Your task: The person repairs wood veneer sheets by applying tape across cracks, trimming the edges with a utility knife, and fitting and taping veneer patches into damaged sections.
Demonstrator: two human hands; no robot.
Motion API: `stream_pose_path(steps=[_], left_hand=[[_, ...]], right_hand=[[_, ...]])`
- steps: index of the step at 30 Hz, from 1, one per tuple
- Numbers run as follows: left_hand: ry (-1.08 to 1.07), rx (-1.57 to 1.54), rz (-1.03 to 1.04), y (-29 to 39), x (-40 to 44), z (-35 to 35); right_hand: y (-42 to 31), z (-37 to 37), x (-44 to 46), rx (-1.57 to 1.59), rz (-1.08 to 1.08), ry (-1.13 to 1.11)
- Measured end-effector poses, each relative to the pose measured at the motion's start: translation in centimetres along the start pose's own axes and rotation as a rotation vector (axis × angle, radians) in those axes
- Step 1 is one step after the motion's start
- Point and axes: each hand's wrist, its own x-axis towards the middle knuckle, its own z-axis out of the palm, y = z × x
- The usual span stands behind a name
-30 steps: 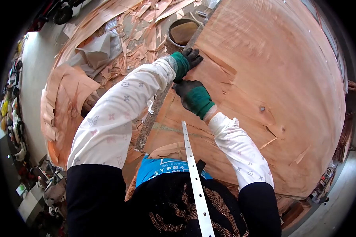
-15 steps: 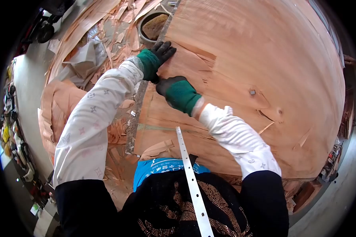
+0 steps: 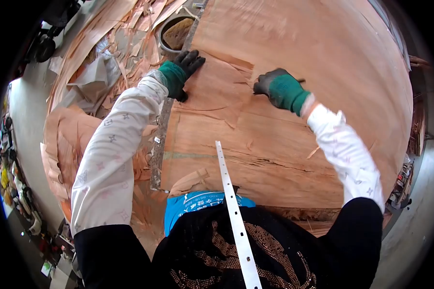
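Observation:
My left hand [image 3: 184,72], in a black and green glove, lies open at the left edge of a large wood veneer sheet [image 3: 304,38]. Its fingers press on a smaller veneer piece [image 3: 214,84] with a torn, ragged end. To the right, my right hand [image 3: 280,89] is closed in a matching glove, low over the sheet. A thin dark end sticks out behind that fist; what it belongs to is hidden by the fingers. Cracks [image 3: 270,161] run through the sheet nearer my body.
A dark bowl [image 3: 163,41] with a brown lump [image 3: 177,33] stands beyond my left hand. A worn straight strip [image 3: 160,159] borders the sheet's left side. Veneer scraps [image 3: 130,48] and crumpled white plastic [image 3: 95,77] lie left. A white strip with holes [image 3: 234,212] hangs before me.
My right hand has moved right across the sheet, away from my left hand. My left hand stays on the veneer's edge. The view has shifted slightly.

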Motion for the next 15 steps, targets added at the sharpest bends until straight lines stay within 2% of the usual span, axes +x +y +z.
stream_pose_path(steps=[2,3,5,6,8,9,10,12,15], left_hand=[[-0.02,0.013,0.002,0.0,0.2,-0.2],[-0.031,0.021,0.003,0.1,0.2,-0.3],[-0.05,0.046,-0.014,0.1,0.5,0.0],[-0.059,0.061,-0.019,0.0,0.6,0.1],[-0.055,0.074,0.001,-0.1,0.7,0.1],[-0.059,0.072,-0.005,0.0,0.8,0.2],[-0.065,0.068,-0.012,0.0,0.7,0.2],[-0.084,0.072,-0.003,0.1,0.3,-0.4],[-0.121,0.1,-0.007,0.4,0.4,-0.7]], right_hand=[[-2.5,2.1,-2.0,0.453,0.162,0.357],[-5.8,0.9,-3.1,0.667,0.211,0.309],[-11.3,1.0,-3.3,0.717,0.276,0.175],[-12.4,2.4,-3.3,0.554,0.296,0.089],[-13.0,2.4,-5.5,0.433,0.422,-0.261],[-12.7,3.1,-7.2,0.321,0.447,-0.269],[-12.1,-0.2,-8.9,0.277,0.366,-0.435],[-10.5,0.6,-9.9,0.29,0.459,-0.201],[-8.3,0.5,-5.5,0.362,0.405,0.429]])
